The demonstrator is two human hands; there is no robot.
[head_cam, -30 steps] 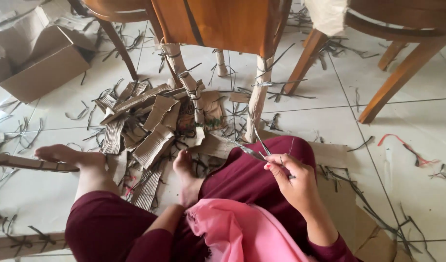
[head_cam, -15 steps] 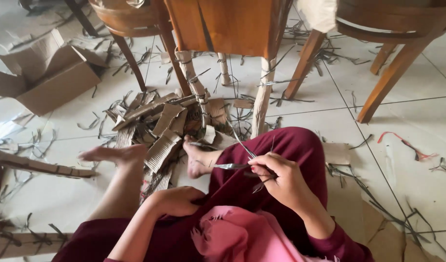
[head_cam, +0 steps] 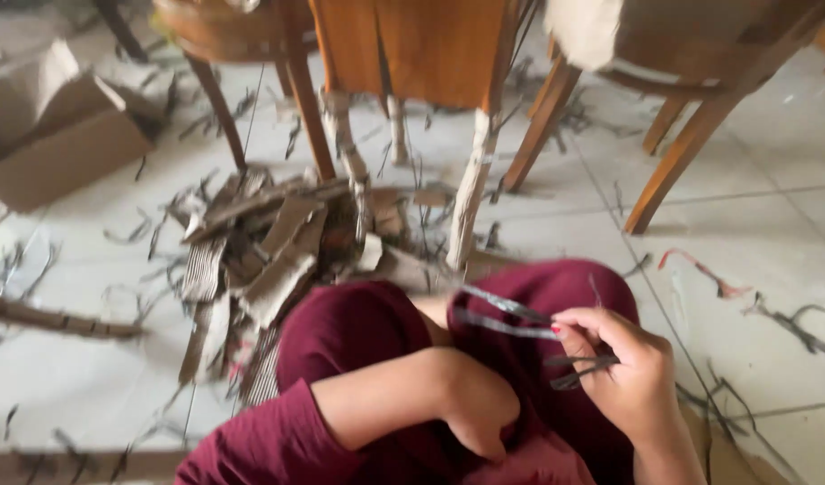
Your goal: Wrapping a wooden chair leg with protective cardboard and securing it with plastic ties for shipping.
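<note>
Right hand (head_cam: pixel 623 377) closed on scissors (head_cam: pixel 520 319), blades apart over maroon-clad knee (head_cam: pixel 556 287). Left hand hidden behind bent elbow. Cardboard strips (head_cam: pixel 260 260) heaped on tiled floor (head_cam: pixel 772 269) beneath wooden chairs (head_cam: pixel 412 54).

Motion blur smears the scissors (head_cam: pixel 520 316) in the right hand (head_cam: pixel 623 373), the left hand is hidden behind the bent left arm (head_cam: pixel 412 395), and the chairs (head_cam: pixel 412 54) and cardboard box (head_cam: pixel 48 135) are cut off by the frame's edges.

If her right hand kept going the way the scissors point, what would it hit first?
Probably the pile of cardboard pieces on the floor: the right hand aims the open scissors up-left across the maroon-clad knee. Depth is unclear.
</note>
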